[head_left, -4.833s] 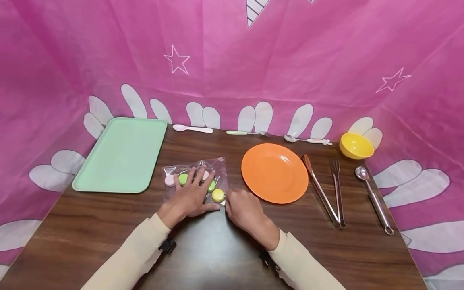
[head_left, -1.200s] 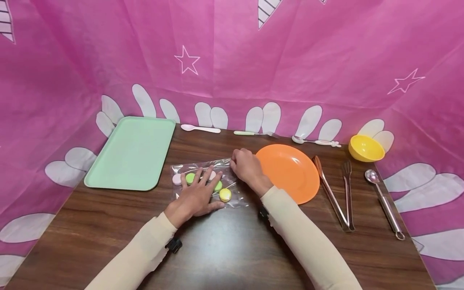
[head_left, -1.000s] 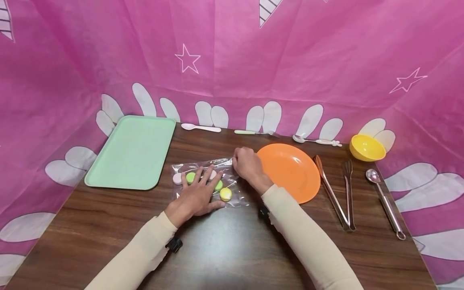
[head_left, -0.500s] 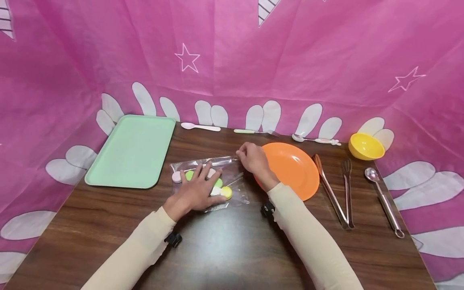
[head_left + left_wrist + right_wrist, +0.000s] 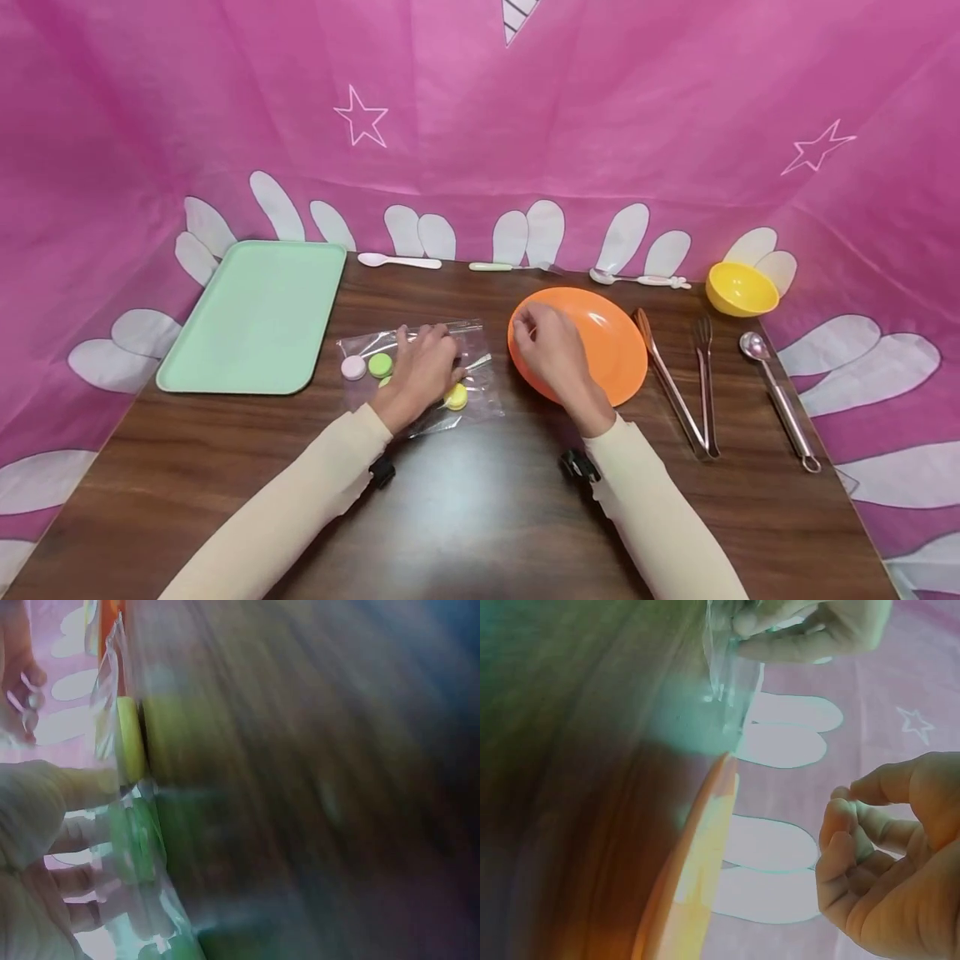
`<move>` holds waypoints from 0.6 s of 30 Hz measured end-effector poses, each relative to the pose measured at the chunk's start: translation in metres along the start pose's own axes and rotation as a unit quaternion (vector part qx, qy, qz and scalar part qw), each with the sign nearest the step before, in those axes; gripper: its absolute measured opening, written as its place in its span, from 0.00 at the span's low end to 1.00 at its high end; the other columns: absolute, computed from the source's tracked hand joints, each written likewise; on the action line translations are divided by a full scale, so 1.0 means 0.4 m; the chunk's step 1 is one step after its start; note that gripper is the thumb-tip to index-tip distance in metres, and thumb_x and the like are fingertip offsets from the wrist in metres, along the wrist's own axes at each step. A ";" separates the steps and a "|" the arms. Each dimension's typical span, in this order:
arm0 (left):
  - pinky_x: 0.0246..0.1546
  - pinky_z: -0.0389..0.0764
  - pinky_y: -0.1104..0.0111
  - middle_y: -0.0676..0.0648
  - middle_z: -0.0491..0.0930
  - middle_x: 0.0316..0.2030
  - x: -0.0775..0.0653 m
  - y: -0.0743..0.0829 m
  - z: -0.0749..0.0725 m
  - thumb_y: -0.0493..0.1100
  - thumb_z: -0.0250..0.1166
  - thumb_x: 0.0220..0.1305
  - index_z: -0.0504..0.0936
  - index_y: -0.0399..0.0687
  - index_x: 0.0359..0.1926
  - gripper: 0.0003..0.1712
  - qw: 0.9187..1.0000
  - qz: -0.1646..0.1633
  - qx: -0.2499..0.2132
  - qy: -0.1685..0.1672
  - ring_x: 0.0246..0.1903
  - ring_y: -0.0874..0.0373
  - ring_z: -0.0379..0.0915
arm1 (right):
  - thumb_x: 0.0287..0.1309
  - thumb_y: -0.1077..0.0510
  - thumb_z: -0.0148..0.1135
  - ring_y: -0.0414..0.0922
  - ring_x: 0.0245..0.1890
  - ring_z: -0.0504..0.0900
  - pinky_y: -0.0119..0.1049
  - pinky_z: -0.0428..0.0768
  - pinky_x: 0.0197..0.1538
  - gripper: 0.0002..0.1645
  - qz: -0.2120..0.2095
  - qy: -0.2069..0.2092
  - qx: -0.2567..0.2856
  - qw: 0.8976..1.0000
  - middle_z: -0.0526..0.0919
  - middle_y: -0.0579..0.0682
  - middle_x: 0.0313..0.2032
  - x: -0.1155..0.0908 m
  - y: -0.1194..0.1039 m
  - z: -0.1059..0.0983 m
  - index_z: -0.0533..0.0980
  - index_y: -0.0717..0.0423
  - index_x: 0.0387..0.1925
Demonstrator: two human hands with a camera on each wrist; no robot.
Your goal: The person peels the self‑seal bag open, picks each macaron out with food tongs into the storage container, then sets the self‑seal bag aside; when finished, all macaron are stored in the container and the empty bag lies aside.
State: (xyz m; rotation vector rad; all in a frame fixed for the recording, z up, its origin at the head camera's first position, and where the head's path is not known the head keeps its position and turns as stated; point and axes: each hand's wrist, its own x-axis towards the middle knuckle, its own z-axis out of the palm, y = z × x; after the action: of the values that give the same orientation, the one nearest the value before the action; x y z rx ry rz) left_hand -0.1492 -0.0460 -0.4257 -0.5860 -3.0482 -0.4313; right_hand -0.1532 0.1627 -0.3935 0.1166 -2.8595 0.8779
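My left hand (image 5: 422, 362) lies over a clear plastic bag (image 5: 483, 400) of toy macarons. In the left wrist view its fingers (image 5: 75, 881) reach down, spread, onto the plastic. A pink macaron (image 5: 353, 367), a green macaron (image 5: 380, 365) and a yellow macaron (image 5: 455, 397) show through the film; others are partly hidden under the hand. My right hand (image 5: 551, 346) hangs over the left part of the orange plate (image 5: 615, 367), apart from the bag. Its fingers are loosely curled, and nothing shows between thumb and fingertips in the right wrist view.
A green tray (image 5: 255, 325) lies at the left. Along the back edge are a pink spoon (image 5: 401, 262), a fork (image 5: 491, 267) and a spoon with a white handle (image 5: 656, 281). Tongs (image 5: 671, 400), a metal scoop (image 5: 780, 404) and a yellow bowl (image 5: 741, 290) are at the right.
My right hand went from the bag's lower right corner to its upper right corner, then let go and moved right over the plate. My left fingers drew in from lying flat and spread.
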 end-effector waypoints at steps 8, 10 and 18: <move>0.73 0.61 0.25 0.50 0.89 0.38 0.009 0.000 0.012 0.42 0.79 0.61 0.92 0.54 0.28 0.05 0.999 0.015 -0.015 0.024 0.48 0.46 0.85 | 0.71 0.59 0.64 0.52 0.36 0.83 0.49 0.84 0.44 0.07 -0.026 0.036 -0.007 0.999 0.88 0.54 0.36 -0.084 0.017 -0.058 0.85 0.57 0.37; 0.74 0.60 0.25 0.50 0.90 0.38 0.009 0.002 0.011 0.41 0.78 0.61 0.93 0.55 0.28 0.05 0.999 0.018 -0.022 0.024 0.48 0.46 0.85 | 0.71 0.59 0.64 0.52 0.35 0.83 0.49 0.83 0.43 0.07 -0.031 0.045 -0.009 0.998 0.88 0.55 0.35 -0.099 0.025 -0.075 0.85 0.57 0.38; 0.75 0.58 0.25 0.48 0.92 0.46 -0.018 0.011 -0.039 0.43 0.77 0.64 0.95 0.53 0.37 0.01 0.995 0.000 -0.065 0.069 0.55 0.45 0.85 | 0.69 0.60 0.65 0.58 0.37 0.84 0.55 0.81 0.45 0.08 -0.002 0.075 -0.049 0.996 0.88 0.60 0.35 -0.148 0.123 -0.166 0.85 0.61 0.40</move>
State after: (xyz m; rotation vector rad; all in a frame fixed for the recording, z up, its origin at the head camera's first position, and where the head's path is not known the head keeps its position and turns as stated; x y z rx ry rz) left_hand -0.1415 -0.0490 -0.4100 -0.5364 -2.9056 -0.6471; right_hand -0.0926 0.2427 -0.3760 0.0430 -2.7556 0.7110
